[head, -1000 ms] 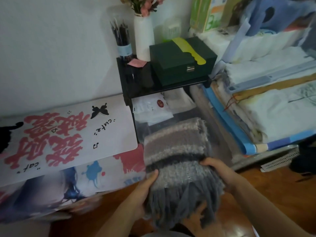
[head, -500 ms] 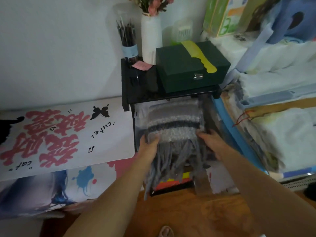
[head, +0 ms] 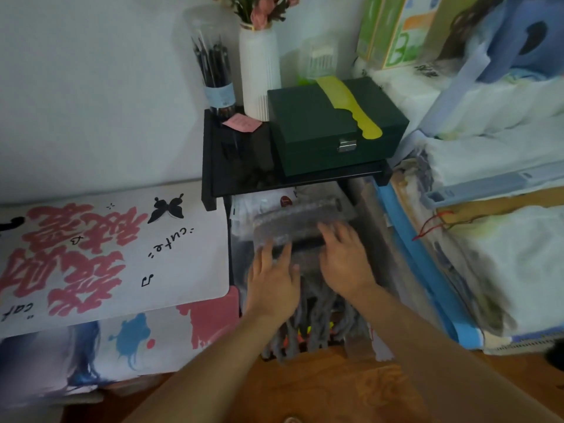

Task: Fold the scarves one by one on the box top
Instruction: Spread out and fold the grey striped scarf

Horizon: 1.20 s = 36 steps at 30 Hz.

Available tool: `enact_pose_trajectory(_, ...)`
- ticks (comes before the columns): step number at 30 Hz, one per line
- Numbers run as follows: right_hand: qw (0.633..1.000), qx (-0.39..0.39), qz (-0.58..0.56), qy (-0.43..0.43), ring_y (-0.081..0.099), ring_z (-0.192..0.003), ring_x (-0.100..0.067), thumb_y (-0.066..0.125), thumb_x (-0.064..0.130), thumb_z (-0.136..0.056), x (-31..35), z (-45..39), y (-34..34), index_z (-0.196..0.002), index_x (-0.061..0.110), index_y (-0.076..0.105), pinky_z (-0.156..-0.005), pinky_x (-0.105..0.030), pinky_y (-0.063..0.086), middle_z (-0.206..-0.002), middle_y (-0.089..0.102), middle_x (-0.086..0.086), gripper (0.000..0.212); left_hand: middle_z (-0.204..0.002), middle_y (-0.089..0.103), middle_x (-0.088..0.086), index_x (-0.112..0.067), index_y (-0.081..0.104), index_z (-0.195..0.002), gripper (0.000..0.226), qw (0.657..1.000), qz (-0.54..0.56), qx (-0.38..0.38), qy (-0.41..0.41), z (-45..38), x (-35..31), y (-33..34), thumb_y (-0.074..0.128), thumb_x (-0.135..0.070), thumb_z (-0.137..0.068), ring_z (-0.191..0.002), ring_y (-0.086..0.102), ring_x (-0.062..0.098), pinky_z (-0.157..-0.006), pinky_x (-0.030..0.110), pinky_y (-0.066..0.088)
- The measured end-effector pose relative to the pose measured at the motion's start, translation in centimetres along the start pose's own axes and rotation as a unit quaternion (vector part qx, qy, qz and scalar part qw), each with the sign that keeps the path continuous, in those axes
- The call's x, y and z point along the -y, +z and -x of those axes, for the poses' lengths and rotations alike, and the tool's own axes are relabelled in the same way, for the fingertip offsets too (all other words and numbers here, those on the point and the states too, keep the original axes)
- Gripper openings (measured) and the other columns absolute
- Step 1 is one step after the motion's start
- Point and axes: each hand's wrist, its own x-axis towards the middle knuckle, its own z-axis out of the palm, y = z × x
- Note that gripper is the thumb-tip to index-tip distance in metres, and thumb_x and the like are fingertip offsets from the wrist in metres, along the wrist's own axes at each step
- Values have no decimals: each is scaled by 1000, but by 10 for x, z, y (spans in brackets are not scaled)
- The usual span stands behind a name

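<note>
- I look down into a crowded corner against a pale wall, wood floor at the bottom. At far left lies a white printed board with pink characters and a black butterfly, resting on other printed sheets.
- Next comes a low black shelf. It carries a jar of brushes, a white vase and a dark green case with a yellow comb on its lid. These keep to the upper level, which I judge leaves the space beneath free for work.
- Under the shelf's front edge is the clear box top. The grey striped scarf lies on it in a folded bundle, its fringe spilling over the near edge toward the floor.
- My left hand lies flat on the near-left part of the scarf, fingers stretched out, pressing and holding nothing.
- My right hand rests just beside it, fingers spread toward the far edge, grip released too. The picture is smeared here, so they may be smoothing and not only pressing. I take both flat palms as a way to settle the fold.
- At right rise stacked white bedding and a blue-edged board, close beside the box.
</note>
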Motion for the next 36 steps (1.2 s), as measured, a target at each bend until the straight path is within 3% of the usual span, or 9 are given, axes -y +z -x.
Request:
enact_pose_trajectory(2, 998, 47, 32, -32, 9, -153, -36, 35, 34, -103, 3, -29, 20, -157, 21, 23, -124, -51, 10, -165, 18, -12, 57, -168, -8, 4, -34, 6, -160, 59, 999, -46, -2, 12, -37, -7, 16, 23, -48, -106, -154, -12, 29, -126, 49, 2)
enact_pose_trajectory(5, 989, 124, 74, 34, -15, -153, -28, 20, 52, -104, -26, -50, 67, -159, 31, -4, -122, -49, -6, -167, -11, -3, 63, -168, -18, 4, -36, 0, -160, 66, 996, -86, 7, -12, -74, 9, 50, 22, -56, -102, -153, -22, 27, -125, 50, -8)
enact_pose_trajectory(13, 989, 129, 46, 58, -11, -153, -24, 20, 59, -100, -52, -46, 97, -157, 38, -4, -124, -49, 1, -167, -11, 6, 65, -162, -33, -10, -49, -13, -154, 72, 994, -80, 58, -40, -89, 32, 80, 18, -72, -93, -147, -35, 22, -120, 63, -8)
enact_pose_trajectory(18, 970, 202, 60, 122, -2, -153, -31, 14, 54, -104, -63, -21, 65, -158, 34, -5, -124, -51, 2, -168, -7, 2, 61, -166, -22, 11, -41, -28, -152, 87, 975, -65, 156, -143, -59, 44, 49, 10, -85, -87, -152, -20, 38, -123, 54, -4)
enact_pose_trajectory(21, 963, 203, 81, 159, 7, -151, -37, 20, 42, -106, -51, -1, 32, -160, 22, 6, -123, -51, 8, -167, 4, -7, 60, -168, -8, 13, -27, -15, -159, 82, 983, -7, 138, -123, -33, 39, 25, 24, -67, -99, -154, -10, 36, -125, 50, 3)
enact_pose_trajectory(24, 984, 101, 67, 130, 30, -139, -44, 45, 24, -98, -17, 21, -1, -148, 4, 38, -117, -54, 27, -155, 31, -21, 54, -166, 14, 8, -23, 17, -161, 68, 991, 72, 70, -86, -6, 31, -1, 42, -46, -102, -152, 15, 32, -123, 46, 22)
enact_pose_trajectory(27, 999, 5, 12, 41, 49, -115, -43, 60, 10, -84, 32, 43, -11, -118, 2, 62, -96, -53, 47, -127, 53, -21, 35, -143, 53, 4, -27, 47, -147, 47, 980, 156, 78, -95, 18, 37, -26, 48, -32, -100, -118, 57, 21, -96, 33, 50)
enact_pose_trajectory(29, 1000, 7, -25, 4, 49, -110, -36, 62, 8, -84, 70, 50, -5, -111, 5, 66, -92, -47, 49, -119, 54, -16, 27, -124, 64, 0, -29, 60, -131, 32, 972, 181, 92, -117, 33, 50, -38, 48, -30, -102, -95, 64, 13, -75, 25, 50)
enact_pose_trajectory(36, 979, 133, -137, -71, 55, -107, -27, 51, 13, -96, 210, 83, 53, -114, 10, 65, -88, -38, 48, -118, 54, -8, 23, -115, 68, -3, -20, 69, -117, 26, 942, 217, 30, -256, 139, 145, -81, 50, -18, -98, -97, 63, 15, -83, 24, 46)
